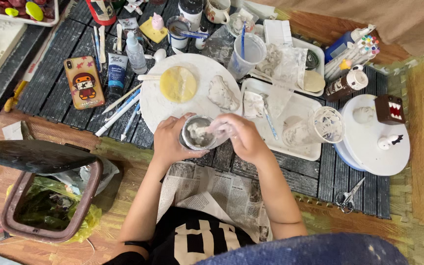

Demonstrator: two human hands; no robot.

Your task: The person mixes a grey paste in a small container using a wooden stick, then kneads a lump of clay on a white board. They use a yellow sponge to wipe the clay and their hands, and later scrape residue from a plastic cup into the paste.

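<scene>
1. The dark slatted mat (55, 93) is crowded; the only bare strip lies along its near edge, beside the newspaper (212, 189).
2. The round white board (192, 73) and white tray (295, 142) hem in both hands.
3. The left hand (170, 142) grips a small cup (197, 133) of white paste.
4. The right hand (239, 135) is closed around a wad wiping the cup's rim.

Your right hand (239, 135) blurs at the fingertips, hiding the small cup's (198, 133) 3 o'clock rim; held tool indeterminate.
</scene>
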